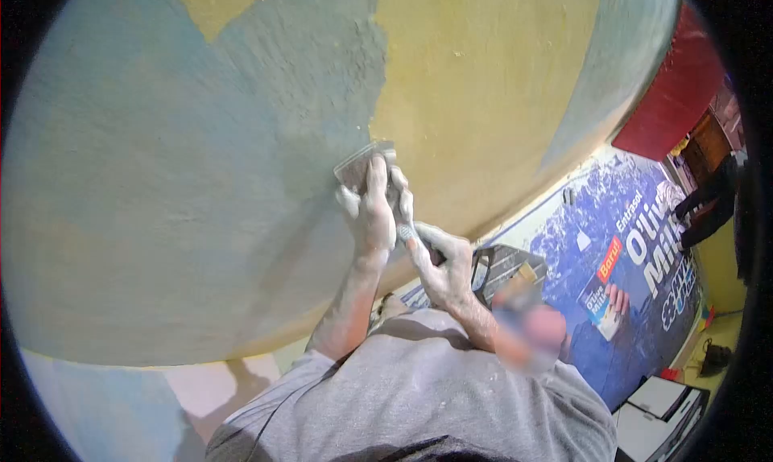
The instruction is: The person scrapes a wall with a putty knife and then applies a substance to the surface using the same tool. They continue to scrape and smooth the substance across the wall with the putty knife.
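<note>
One dusty right hand point(448, 267) curled, below and right of flat scraper point(353, 171), hold unclear. Dusty left hand point(374, 216) gripping scraper, finger along its face. Behind scraper, patchy blue-and-yellow wall point(475, 84). Right of scraper, blue printed banner point(564, 269); farther right, person in dark clothing point(723, 192).

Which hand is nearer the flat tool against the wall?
Left. The left hand has fingers lying on the flat tool; the right hand is farther, lower and to the right in view.
</note>
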Demonstrator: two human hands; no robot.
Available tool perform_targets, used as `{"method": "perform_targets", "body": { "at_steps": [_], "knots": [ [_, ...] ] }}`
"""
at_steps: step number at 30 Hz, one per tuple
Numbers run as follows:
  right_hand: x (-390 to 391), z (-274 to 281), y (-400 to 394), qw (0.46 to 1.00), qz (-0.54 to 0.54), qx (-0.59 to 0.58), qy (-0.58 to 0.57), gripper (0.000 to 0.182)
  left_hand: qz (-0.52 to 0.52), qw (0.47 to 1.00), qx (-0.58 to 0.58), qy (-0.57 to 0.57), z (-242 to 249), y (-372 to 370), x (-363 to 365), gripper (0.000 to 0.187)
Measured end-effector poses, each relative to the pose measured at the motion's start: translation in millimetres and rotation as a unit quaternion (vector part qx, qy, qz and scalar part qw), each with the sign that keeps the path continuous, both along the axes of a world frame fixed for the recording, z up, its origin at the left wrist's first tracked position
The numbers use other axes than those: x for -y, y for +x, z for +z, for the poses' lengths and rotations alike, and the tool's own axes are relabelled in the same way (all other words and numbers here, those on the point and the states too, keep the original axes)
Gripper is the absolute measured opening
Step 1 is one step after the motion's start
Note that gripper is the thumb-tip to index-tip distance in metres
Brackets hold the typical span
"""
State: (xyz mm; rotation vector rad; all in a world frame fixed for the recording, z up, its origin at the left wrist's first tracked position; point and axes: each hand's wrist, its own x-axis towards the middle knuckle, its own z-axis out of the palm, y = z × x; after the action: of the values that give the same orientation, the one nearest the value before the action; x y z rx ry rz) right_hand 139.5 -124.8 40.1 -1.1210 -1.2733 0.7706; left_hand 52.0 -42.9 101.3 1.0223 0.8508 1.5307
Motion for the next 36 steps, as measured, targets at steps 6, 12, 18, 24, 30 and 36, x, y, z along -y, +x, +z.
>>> {"method": "perform_targets", "body": {
  "at_steps": [6, 12, 18, 24, 30, 36],
  "knots": [
    [-2, -4, 0, 1.0, 0.0, 0.004, 0.005, 0.023, -0.005, 1.0, 0.012, -0.004, -8, -3, 3, 0.021],
    [-7, 28, 4, 1.0, -0.003, 0.011, 0.007, 0.023, 0.005, 1.0, -0.008, -0.015, 19, 4, 6, 0.025],
    [-1, -8, 6, 1.0, -0.006, 0.014, -0.004, 0.024, -0.003, 1.0, 0.02, 0.018, -19, 2, 4, 0.019],
    [-3, 5, 7, 1.0, -0.008, 0.018, -0.012, 0.025, -0.007, 0.999, 0.047, 0.007, -3, 5, -1, 0.016],
    [-4, 15, 7, 0.999, -0.029, 0.021, -0.021, 0.024, -0.028, 0.997, 0.068, -0.007, -1, 11, -6, 0.017],
    [-3, -7, 14, 0.999, -0.015, 0.027, -0.007, 0.026, -0.04, 0.997, 0.056, 0.023, -15, 9, -5, 0.021]
  ]
}}
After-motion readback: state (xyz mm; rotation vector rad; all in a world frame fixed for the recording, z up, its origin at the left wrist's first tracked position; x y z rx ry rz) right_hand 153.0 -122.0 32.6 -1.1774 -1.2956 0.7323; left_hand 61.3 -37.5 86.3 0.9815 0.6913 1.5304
